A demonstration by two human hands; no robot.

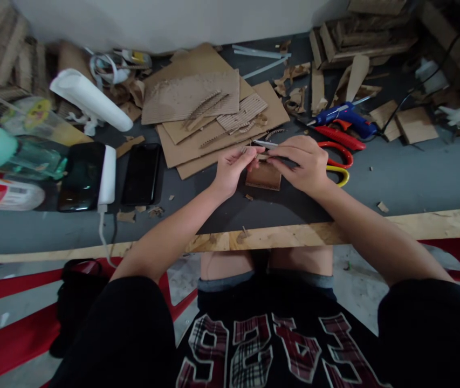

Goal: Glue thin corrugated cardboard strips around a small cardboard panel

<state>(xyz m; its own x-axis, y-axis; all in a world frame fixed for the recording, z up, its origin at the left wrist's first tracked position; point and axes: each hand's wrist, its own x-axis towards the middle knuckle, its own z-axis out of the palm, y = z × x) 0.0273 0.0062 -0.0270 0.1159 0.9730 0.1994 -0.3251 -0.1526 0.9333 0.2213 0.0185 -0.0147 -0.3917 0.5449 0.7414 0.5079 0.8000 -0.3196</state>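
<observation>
In the middle of the work table, my left hand (231, 170) pinches a small cardboard strip (262, 157). My right hand (304, 161) is closed on the strip's other end, thumb and fingers pressed together. Much of the strip is hidden by the fingers. Right below it lies a small square cardboard piece (262, 178) on the dark table top. Scissors with red and yellow handles (342, 177) lie beside and partly under my right hand, their blades pointing left behind the fingers.
Stacked cardboard sheets (193, 132) lie beyond my hands. A red utility knife (341, 138) and blue glue gun (341, 118) are at the right. Leftward are a black phone (141, 173), a white power bank (108, 175) with cable, and bottles (7, 193). The table's wooden edge (230, 241) runs nearest me.
</observation>
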